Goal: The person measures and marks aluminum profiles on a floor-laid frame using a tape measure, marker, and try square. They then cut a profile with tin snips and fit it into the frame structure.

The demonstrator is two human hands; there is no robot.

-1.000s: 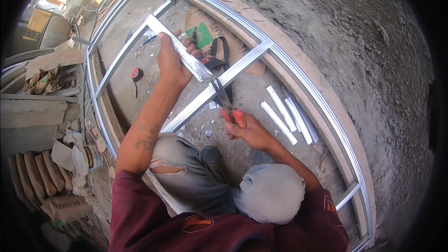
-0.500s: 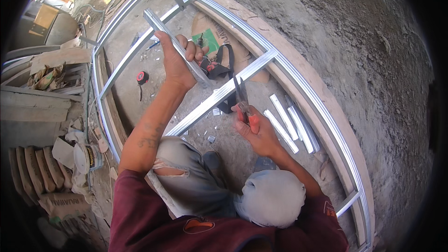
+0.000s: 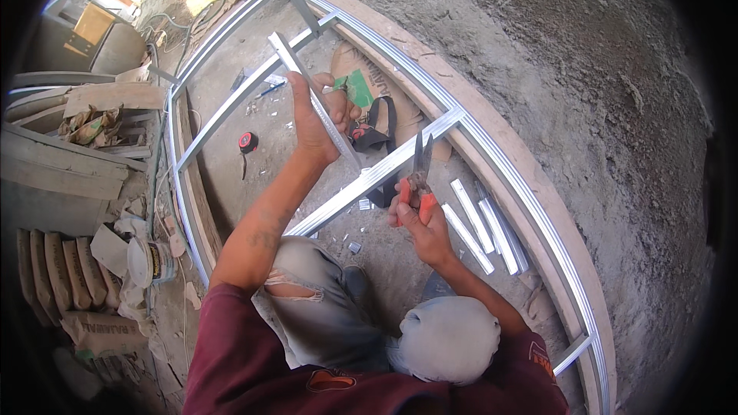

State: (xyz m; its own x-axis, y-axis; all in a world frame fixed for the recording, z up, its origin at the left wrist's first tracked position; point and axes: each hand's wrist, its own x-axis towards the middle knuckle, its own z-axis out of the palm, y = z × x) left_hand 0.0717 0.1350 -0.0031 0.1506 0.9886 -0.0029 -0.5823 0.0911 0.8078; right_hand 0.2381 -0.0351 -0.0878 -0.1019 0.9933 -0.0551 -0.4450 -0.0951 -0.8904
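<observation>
My left hand (image 3: pixel 321 111) grips a long metal channel strip (image 3: pixel 296 65), held up at a slant above the ground. My right hand (image 3: pixel 421 223) holds tin snips with orange handles (image 3: pixel 419 177), blades pointing up and slightly apart, over a straight cross piece (image 3: pixel 369 180) of a curved metal frame (image 3: pixel 523 192) lying on the concrete. The snips are a short way to the right of the strip and not touching it. My knees in grey trousers are below the hands.
Several short cut metal pieces (image 3: pixel 484 223) lie by the frame's right side. A black and red tool bag (image 3: pixel 373 134), a green packet (image 3: pixel 355 81) and a tape measure (image 3: pixel 247 142) rest on the floor. Stacked cement sacks (image 3: pixel 65 277) and planks stand at the left.
My left hand has lifted the strip up and away from the snips. My right hand has turned the snips upright and moved them right, clear of the strip.
</observation>
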